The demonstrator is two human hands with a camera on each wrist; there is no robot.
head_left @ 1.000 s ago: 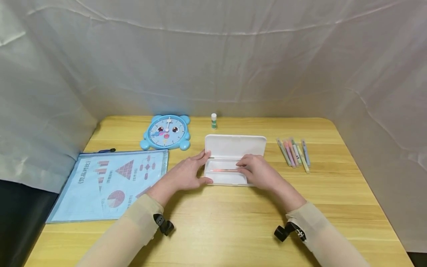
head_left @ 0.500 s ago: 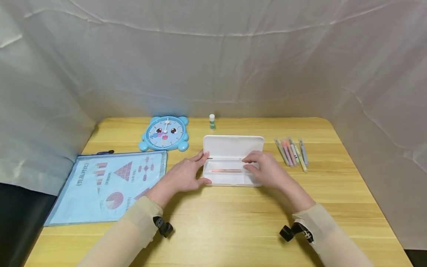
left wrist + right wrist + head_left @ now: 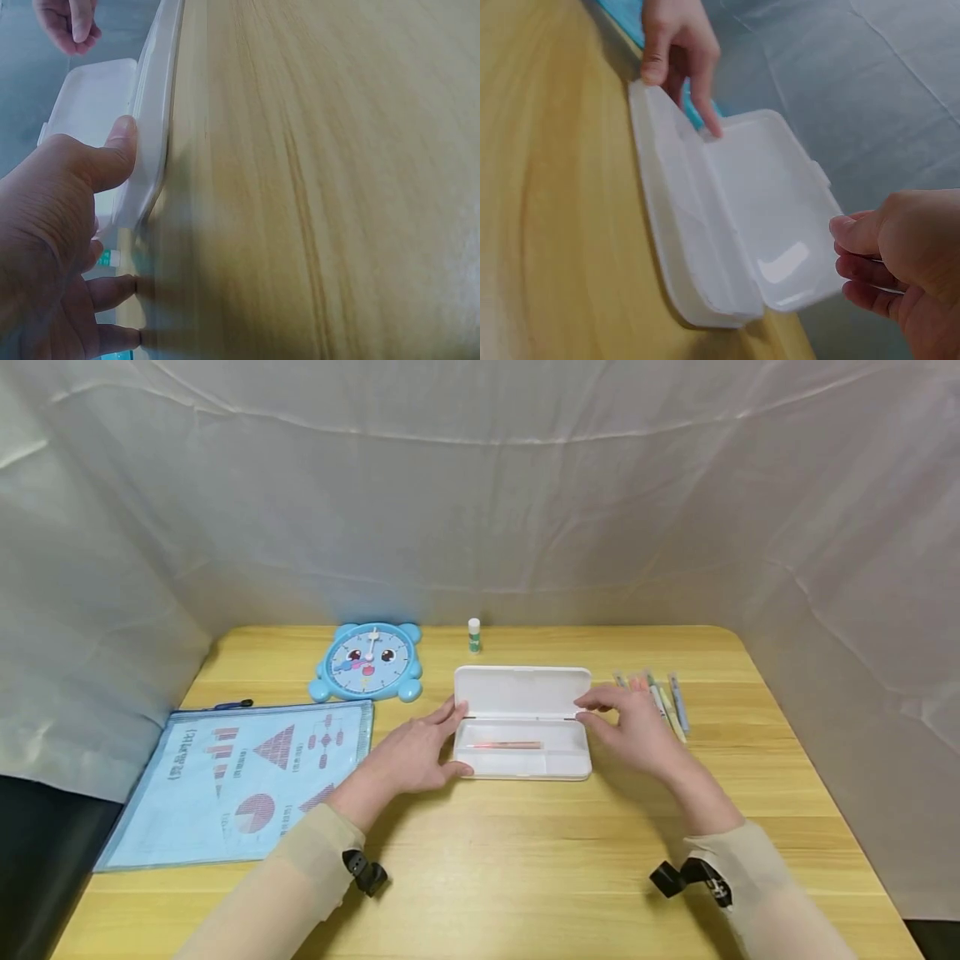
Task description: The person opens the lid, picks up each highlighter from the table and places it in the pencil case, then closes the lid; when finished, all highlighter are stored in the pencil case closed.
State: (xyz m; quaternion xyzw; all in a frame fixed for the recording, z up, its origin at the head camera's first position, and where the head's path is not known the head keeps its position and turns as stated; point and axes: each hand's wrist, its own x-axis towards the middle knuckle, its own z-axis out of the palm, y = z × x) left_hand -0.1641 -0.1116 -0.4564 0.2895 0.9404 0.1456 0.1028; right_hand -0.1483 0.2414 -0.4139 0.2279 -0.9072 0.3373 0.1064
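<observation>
A white pencil case [image 3: 566, 762] lies on the table with its lid [image 3: 522, 691] raised. Inside its tray is a slim orange-pink pen [image 3: 510, 745]. My left hand [image 3: 415, 752] holds the case's left end, thumb at the front corner and index finger by the hinge; in the left wrist view the thumb [image 3: 118, 150] presses on the case's rim. Beside the lid's right edge is my right hand [image 3: 633, 727], its fingers loosely bent with nothing seen between them. The right wrist view shows those fingertips [image 3: 847, 266] close to the lid's edge.
Several highlighters [image 3: 677, 706] lie to the right, partly behind my right hand. A glue stick [image 3: 474, 636] stands behind the case. A blue toy clock [image 3: 369, 662] lies back left, with a blue zip document pouch [image 3: 240, 785] in front of it.
My right hand has moved right, out of the case's tray and past its right end, leaving the pen in the tray. My left hand stays on the case's left end.
</observation>
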